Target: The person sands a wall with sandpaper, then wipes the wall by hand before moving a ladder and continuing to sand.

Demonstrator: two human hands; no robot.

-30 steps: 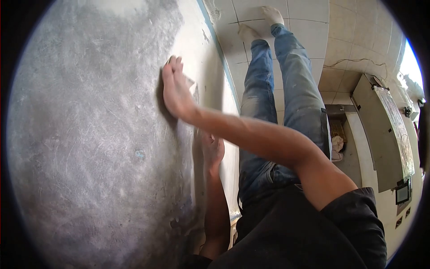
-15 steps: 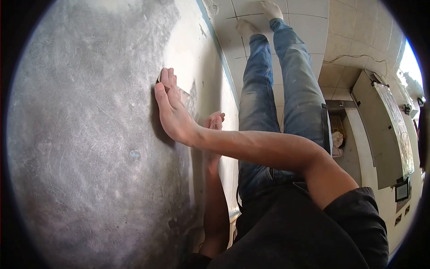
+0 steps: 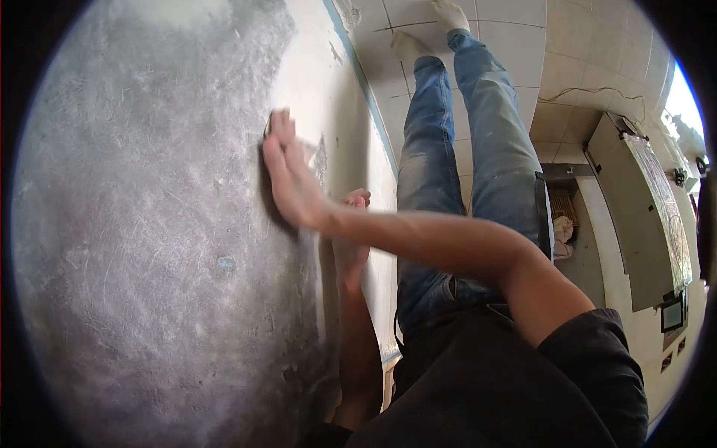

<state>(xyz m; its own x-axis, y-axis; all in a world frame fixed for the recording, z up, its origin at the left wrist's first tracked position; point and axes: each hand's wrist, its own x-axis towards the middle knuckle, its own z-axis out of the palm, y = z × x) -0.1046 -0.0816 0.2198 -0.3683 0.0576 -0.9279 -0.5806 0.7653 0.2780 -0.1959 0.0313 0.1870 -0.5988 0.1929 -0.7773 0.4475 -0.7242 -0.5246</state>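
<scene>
My right hand [image 3: 290, 172] reaches across my body and lies against the grey, scratched wall [image 3: 149, 224]. Its fingers are stretched and pressed together over a thin flat sheet [image 3: 308, 155], which looks like sandpaper. Only a pale corner and a dark edge of this sheet show, and motion blurs the hand. Lower down by the white strip of the wall, my left hand [image 3: 357, 200] rests with its fingers extended and apart from any object. My right forearm partly covers it.
A blue-edged border [image 3: 373, 112] separates the wall from the tiled floor [image 3: 515, 52], where my legs [image 3: 485, 134] stretch out. To the right are a long grey panel [image 3: 627, 209], a cable [image 3: 597, 91] and a recess with a crumpled cloth [image 3: 562, 231].
My right hand has shifted slightly along the wall and is now blurred, with the sheet still under it. My left hand stays in nearly the same place.
</scene>
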